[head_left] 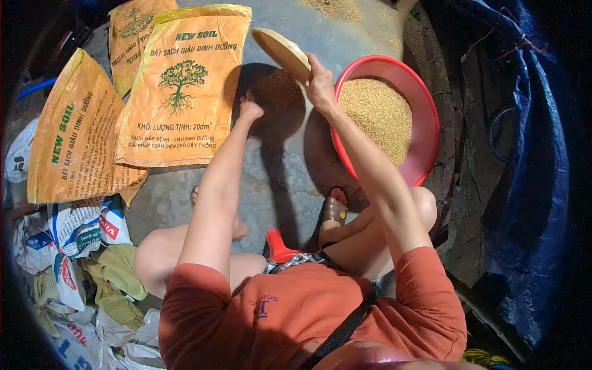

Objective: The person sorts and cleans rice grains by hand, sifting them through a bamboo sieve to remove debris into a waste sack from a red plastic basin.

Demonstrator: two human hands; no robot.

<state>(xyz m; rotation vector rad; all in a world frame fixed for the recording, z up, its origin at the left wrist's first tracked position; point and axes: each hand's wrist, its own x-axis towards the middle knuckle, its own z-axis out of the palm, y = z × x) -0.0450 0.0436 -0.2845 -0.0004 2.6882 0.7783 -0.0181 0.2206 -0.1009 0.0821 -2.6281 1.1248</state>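
Note:
My right hand (319,81) grips the rim of a shallow round tan tray (282,50), tilted and seen almost edge-on. Below it, a patch of brownish grain (277,88) lies on the floor in shadow. My left hand (250,107) reaches down beside this patch, close to the edge of an orange soil bag; its fingers are mostly lost in the shadow. To the right of my right forearm stands a red plastic basin (425,117) holding a heap of golden grain (376,111).
Printed orange bags (185,123) lie on the concrete floor (280,185) at left, with crumpled white and olive sacks (117,271) nearer me. A red stool edge (280,246) shows between my legs. Blue sheeting (536,185) hangs at right. More grain (333,7) is scattered at the far edge.

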